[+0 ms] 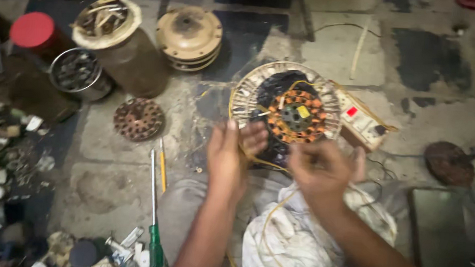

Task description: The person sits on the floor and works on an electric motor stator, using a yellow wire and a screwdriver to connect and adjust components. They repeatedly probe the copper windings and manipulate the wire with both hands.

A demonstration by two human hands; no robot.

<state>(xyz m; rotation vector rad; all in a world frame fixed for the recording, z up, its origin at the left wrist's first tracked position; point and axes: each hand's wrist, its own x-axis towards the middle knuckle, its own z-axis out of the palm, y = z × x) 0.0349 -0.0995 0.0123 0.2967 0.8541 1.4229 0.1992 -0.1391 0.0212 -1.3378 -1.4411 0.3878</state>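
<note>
A round fan motor stator (294, 116) with orange copper windings lies in a pale ring-shaped housing (250, 88) on the floor. My left hand (231, 155) hovers just in front of it with fingers spread, a thin yellow wire (268, 227) running past it. My right hand (322, 170) is blurred, fingers curled near the same wire; whether it grips the wire I cannot tell. A white cloth (292, 234) lies over my lap below both hands.
A green-handled screwdriver (154, 221) and a yellow pencil-like tool (162, 165) lie to the left. A perforated rusty disc (138, 119), a tan motor cover (189, 36), cans and scrap sit farther left. A white switch board (360, 121) lies right of the stator.
</note>
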